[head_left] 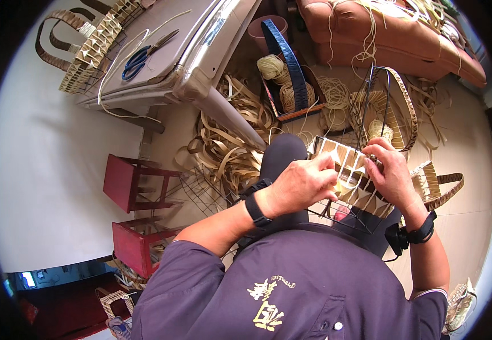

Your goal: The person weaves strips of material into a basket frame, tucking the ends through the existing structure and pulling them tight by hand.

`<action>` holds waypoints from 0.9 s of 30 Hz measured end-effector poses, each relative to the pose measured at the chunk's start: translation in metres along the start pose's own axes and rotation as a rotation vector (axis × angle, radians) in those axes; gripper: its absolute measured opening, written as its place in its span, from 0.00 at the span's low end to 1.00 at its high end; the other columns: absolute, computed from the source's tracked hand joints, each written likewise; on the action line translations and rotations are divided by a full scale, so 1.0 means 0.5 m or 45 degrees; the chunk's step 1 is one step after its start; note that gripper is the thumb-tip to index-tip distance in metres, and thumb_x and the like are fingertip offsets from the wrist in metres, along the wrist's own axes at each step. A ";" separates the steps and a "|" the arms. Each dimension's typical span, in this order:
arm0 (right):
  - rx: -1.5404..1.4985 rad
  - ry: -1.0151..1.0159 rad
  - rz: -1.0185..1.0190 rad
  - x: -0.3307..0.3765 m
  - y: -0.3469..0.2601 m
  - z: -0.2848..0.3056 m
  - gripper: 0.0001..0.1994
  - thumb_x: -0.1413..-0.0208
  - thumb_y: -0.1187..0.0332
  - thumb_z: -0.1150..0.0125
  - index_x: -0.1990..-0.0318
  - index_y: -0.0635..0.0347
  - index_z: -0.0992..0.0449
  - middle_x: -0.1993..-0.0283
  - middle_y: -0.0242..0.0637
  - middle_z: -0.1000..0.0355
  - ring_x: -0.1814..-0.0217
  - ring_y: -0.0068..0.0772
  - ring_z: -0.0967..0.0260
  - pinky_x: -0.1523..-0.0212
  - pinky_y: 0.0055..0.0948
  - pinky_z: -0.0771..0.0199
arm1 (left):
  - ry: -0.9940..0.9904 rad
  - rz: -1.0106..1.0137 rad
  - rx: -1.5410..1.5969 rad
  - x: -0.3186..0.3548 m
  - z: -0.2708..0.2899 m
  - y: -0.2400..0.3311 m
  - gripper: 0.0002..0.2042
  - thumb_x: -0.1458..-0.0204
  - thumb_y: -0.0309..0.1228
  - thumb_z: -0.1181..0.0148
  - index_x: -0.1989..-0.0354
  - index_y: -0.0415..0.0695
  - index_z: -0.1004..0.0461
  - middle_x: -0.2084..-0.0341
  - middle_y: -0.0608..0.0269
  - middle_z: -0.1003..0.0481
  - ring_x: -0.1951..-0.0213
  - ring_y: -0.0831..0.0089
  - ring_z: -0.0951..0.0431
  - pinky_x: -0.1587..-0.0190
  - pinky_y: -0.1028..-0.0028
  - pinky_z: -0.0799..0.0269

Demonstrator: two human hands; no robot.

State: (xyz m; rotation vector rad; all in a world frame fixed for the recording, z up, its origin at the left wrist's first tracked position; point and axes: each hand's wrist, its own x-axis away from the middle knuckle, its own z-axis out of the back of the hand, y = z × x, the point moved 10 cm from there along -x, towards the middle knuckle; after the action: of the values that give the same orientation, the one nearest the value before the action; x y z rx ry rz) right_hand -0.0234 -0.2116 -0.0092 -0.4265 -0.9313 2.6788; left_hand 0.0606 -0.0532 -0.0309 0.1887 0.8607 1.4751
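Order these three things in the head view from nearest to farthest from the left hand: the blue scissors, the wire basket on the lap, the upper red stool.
1. Wire basket: on the lap, touching the left hand.
2. Upper red stool: on the floor, to the person's left.
3. Blue scissors: on the grey table, far up and left.

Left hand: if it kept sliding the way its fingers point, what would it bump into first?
Probably the right hand. The left hand points across the woven wire-frame basket that both grip, toward the right hand's fingers; depth is hard to judge.
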 end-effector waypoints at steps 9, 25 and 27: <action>-0.017 0.025 0.024 0.005 -0.001 0.000 0.08 0.34 0.74 0.33 0.52 0.67 0.18 0.47 0.47 0.22 0.54 0.56 0.18 0.52 0.42 0.18 | -0.077 -0.060 -0.015 -0.004 -0.011 0.013 0.08 0.43 0.27 0.27 0.63 0.44 0.24 0.59 0.61 0.22 0.64 0.55 0.15 0.62 0.59 0.19; -0.031 0.021 -0.007 0.014 -0.006 -0.005 0.07 0.34 0.74 0.33 0.52 0.67 0.18 0.47 0.47 0.21 0.55 0.56 0.17 0.52 0.42 0.18 | -0.041 -0.066 -0.013 0.004 -0.018 0.021 0.10 0.41 0.29 0.27 0.57 0.41 0.23 0.53 0.56 0.24 0.63 0.54 0.15 0.62 0.59 0.16; -0.022 0.018 -0.030 0.014 -0.004 -0.004 0.07 0.34 0.74 0.33 0.52 0.67 0.17 0.47 0.47 0.21 0.54 0.55 0.17 0.52 0.42 0.18 | -0.036 -0.057 -0.056 0.002 -0.016 0.022 0.10 0.41 0.28 0.28 0.57 0.41 0.24 0.53 0.56 0.25 0.62 0.53 0.15 0.62 0.59 0.16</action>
State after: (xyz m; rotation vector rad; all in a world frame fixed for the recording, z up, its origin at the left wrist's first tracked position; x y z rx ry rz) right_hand -0.0288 -0.2063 -0.0107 -0.4349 -0.9505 2.6449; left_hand 0.0472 -0.0537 -0.0304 0.1564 0.8039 1.4452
